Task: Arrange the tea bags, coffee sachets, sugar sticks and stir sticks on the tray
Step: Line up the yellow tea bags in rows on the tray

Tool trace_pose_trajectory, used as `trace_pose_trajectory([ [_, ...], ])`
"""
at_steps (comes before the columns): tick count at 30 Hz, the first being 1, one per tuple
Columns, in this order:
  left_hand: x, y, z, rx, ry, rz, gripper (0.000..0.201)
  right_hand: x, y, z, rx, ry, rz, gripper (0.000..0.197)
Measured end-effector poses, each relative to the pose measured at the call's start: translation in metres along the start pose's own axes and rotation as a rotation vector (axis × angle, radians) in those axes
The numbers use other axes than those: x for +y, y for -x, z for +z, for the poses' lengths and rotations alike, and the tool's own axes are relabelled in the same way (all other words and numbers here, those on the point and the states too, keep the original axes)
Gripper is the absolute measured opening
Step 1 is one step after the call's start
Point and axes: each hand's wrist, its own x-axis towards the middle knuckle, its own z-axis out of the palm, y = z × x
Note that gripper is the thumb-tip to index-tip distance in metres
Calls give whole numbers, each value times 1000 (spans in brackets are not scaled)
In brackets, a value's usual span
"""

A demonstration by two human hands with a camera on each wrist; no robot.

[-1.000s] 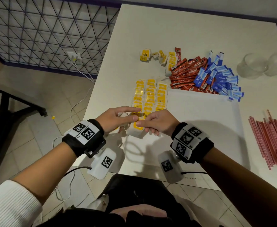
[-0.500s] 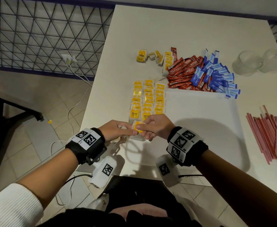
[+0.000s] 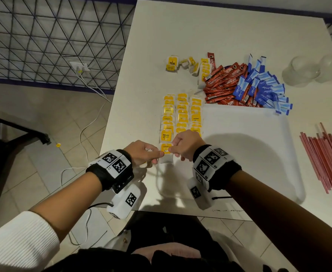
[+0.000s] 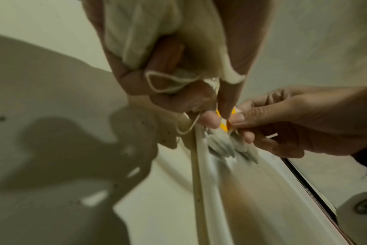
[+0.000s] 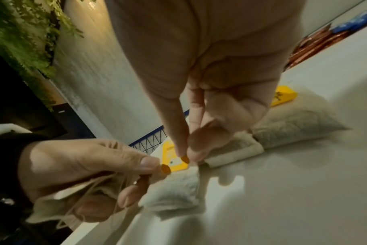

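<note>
A tea bag point(image 3: 166, 153) is being laid at the near end of the left-hand row of tea bags point(image 3: 181, 116) on the white tray point(image 3: 259, 154). Its yellow tag is pinched by the right hand point(image 3: 184, 146), thumb and forefinger closed on it. The same tag is touched by the thumb tip of the left hand point(image 3: 141, 154), while spare tea bags point(image 4: 136, 33) with loose strings are bunched in that palm, fingers curled round them. In the wrist views the bag's pouch is seen resting on the tray surface just beside the tray's left rim.

Step in hand, as judged: tea bag placement, row extension toward the body. Three rows are already laid just beyond the hands.

Still off the tray: coffee sachets point(image 3: 223, 85) and blue sugar sticks point(image 3: 265, 89), heaped together well beyond the right hand on the counter point(image 3: 220, 32); red stir sticks point(image 3: 326, 154) piled far out to the right of the right hand; a few loose tea bags point(image 3: 184, 63) beyond the rows. Two clear cups point(image 3: 314, 69) are seen further off to the right.

Next move, as judged: tag to be flattened and released, another bag to be drawn from the left palm without tangling strings. Care is called for so the neighbouring bag is not dragged.
</note>
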Motion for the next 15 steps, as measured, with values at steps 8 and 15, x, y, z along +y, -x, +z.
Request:
trace_pose_trajectory([
  [8,4,-3,-11,56,-89,50,16,-1,-12,-1,125,44,8,26],
  [15,18,-12,-9,86,-575,17,37,2,-16,1,134,16,8,28],
])
